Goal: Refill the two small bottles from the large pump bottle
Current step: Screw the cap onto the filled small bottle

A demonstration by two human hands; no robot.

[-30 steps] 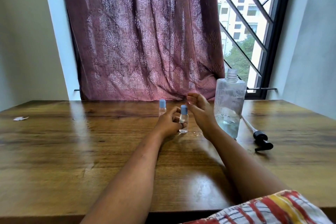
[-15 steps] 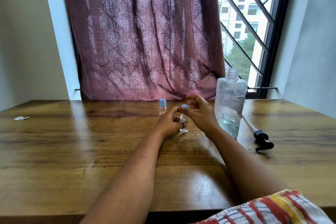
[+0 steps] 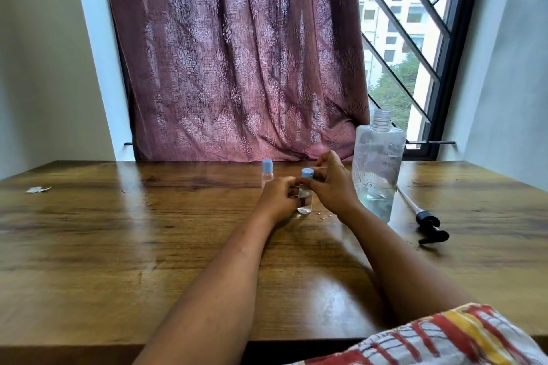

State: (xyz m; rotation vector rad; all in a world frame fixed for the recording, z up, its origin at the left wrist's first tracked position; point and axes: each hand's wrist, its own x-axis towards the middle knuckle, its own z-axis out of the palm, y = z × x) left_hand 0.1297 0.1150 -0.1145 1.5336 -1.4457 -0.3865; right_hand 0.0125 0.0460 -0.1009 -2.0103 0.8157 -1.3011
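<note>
**Both hands on the nearer small bottle**

A small pale scrap (image 3: 38, 189) lies far left on the wooden table (image 3: 118, 246). Behind the table hangs a patterned mauve curtain (image 3: 237, 68). Near the table's middle, toward the far edge, the farther small bottle (image 3: 267, 171) stands upright with a blue cap on, just beyond the left hand (image 3: 278, 198). That hand's fingers curl round the clear body of the nearer small bottle (image 3: 305, 204), which stands on the table between the two hands. The right hand (image 3: 333, 187) meets it from the other side, its fingertips bent in and pinching the bottle's blue cap (image 3: 307, 172).

Just right of the right hand stands the large clear bottle (image 3: 378, 175), upright, its threaded neck open and liquid filling its lower part. Further right, apart from it, the black pump head (image 3: 428, 225) lies on the table with its dip tube pointing back toward the window grille (image 3: 415, 38). A striped cloth (image 3: 444, 338) fills the lower right corner.
</note>
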